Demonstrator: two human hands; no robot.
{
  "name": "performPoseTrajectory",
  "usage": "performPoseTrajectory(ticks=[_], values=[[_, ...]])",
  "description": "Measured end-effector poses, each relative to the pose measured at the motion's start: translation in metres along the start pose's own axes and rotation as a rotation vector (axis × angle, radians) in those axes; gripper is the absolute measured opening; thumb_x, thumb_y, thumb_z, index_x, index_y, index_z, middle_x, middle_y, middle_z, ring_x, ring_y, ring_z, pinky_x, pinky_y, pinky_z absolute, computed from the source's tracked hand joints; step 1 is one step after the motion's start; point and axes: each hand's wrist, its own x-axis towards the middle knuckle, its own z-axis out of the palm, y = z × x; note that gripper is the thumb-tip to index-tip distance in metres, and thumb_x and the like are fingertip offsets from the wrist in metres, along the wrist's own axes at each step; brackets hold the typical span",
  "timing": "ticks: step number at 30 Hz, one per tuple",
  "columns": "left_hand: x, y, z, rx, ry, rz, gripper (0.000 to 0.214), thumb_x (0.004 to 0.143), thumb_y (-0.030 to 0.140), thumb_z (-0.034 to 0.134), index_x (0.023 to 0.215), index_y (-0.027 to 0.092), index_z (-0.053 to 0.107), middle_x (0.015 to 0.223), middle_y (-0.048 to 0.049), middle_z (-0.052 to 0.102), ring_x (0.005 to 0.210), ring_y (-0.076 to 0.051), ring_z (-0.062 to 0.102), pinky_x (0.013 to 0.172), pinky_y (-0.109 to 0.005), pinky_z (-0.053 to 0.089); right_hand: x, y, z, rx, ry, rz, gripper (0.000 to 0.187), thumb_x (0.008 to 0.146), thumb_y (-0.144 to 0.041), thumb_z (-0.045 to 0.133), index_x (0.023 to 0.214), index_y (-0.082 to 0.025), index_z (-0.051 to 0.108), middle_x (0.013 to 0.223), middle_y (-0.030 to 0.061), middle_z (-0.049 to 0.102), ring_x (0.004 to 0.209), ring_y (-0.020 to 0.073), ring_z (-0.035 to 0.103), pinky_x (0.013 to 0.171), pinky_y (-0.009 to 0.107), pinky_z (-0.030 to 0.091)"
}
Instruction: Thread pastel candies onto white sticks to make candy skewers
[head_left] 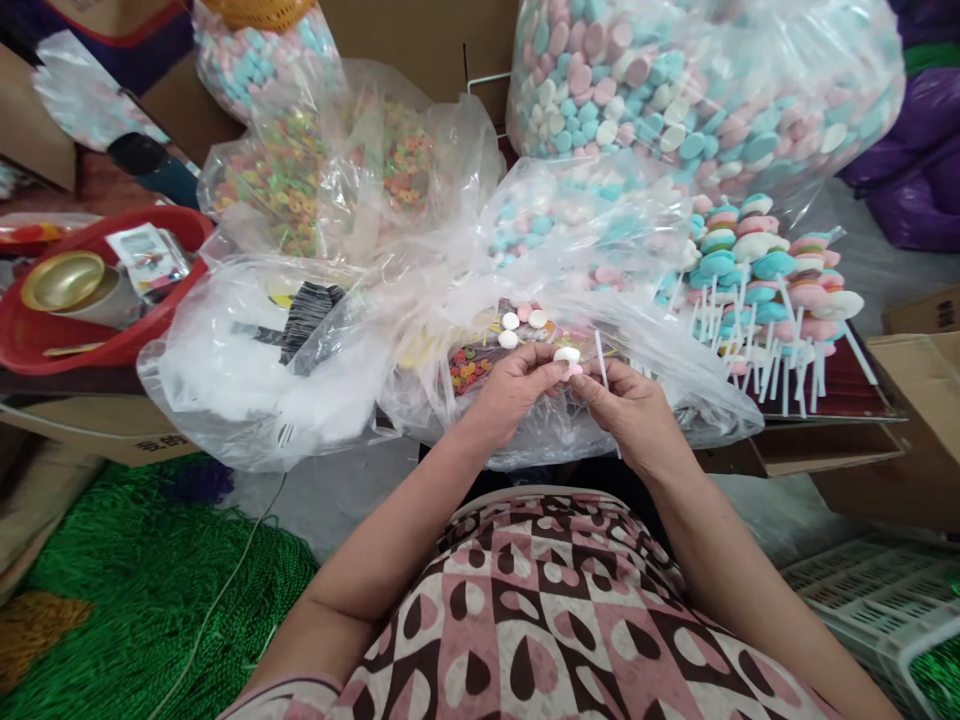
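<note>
My left hand (514, 390) is closed, its thumb and forefinger pinching a white marshmallow (568, 355). Against that piece sits a small pink marshmallow (574, 370), where the fingertips of my two hands meet. My right hand (630, 405) is also closed, with a white lollipop stick (600, 355) running up between its fingers; its thumb tip is at the pink piece. Just beyond my left hand lie a few loose white marshmallows (508, 339) and pink ones. Small colourful gummy rings (466, 372) rest beside my left fingers on the plastic.
Finished marshmallow skewers (772, 270) are piled at the right. Behind are a large marshmallow bag (705, 90) and a gummy-ring bag (300, 180). To the left are a clear bag with white contents (225, 360) and a red basin (37, 345). Green strands (187, 580) cover the floor.
</note>
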Motion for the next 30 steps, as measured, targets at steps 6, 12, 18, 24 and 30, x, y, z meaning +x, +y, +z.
performPoseTrajectory(ticks=[6, 12, 18, 24, 30], values=[[-0.005, 0.009, -0.003, -0.121, 0.009, -0.007, 0.018, 0.073, 0.033, 0.069, 0.078, 0.016, 0.068, 0.072, -0.0015, 0.064, 0.066, -0.011, 0.056, 0.061, -0.024, 0.041, -0.005, -0.006, -0.004, 0.012, 0.025, -0.034, 0.026, 0.075, -0.041, 0.073, 0.086, -0.019, 0.065, 0.066, -0.0043, 0.055, 0.051, 0.0076, 0.035, 0.047, 0.023, 0.025], [-0.012, 0.009, 0.0, 0.097, -0.072, -0.039, 0.016, 0.075, 0.027, 0.068, 0.087, 0.016, 0.067, 0.071, 0.0009, 0.062, 0.063, -0.008, 0.052, 0.057, -0.021, 0.038, -0.005, -0.006, -0.01, -0.032, -0.019, -0.049, 0.024, 0.078, -0.039, 0.069, 0.091, -0.02, 0.067, 0.055, -0.0071, 0.043, 0.046, 0.0077, 0.026, 0.044, 0.025, 0.02], [-0.016, 0.002, 0.013, 0.099, 0.017, 0.045, 0.021, 0.076, 0.03, 0.069, 0.09, 0.018, 0.058, 0.074, 0.002, 0.063, 0.062, -0.008, 0.053, 0.059, -0.022, 0.04, -0.01, -0.007, -0.011, 0.035, -0.05, 0.006, 0.028, 0.083, -0.042, 0.063, 0.098, -0.019, 0.069, 0.056, -0.0061, 0.043, 0.045, 0.0082, 0.027, 0.044, 0.025, 0.017], [-0.02, -0.001, 0.013, 0.11, 0.045, 0.097, 0.026, 0.078, 0.035, 0.07, 0.095, 0.018, 0.061, 0.076, 0.0017, 0.063, 0.064, -0.009, 0.054, 0.064, -0.024, 0.043, -0.013, -0.011, -0.006, -0.022, -0.032, -0.034, 0.03, 0.076, -0.04, 0.072, 0.095, -0.018, 0.066, 0.071, -0.0022, 0.058, 0.056, 0.0096, 0.043, 0.048, 0.023, 0.029], [-0.024, 0.004, 0.008, 0.159, -0.047, 0.013, 0.035, 0.078, 0.04, 0.07, 0.107, 0.019, 0.069, 0.099, -0.0036, 0.069, 0.079, -0.013, 0.057, 0.063, -0.024, 0.042, -0.013, -0.013, -0.007, 0.066, -0.034, 0.046, 0.032, 0.077, -0.044, 0.07, 0.096, -0.018, 0.067, 0.055, -0.007, 0.046, 0.044, 0.0075, 0.03, 0.042, 0.023, 0.023]])
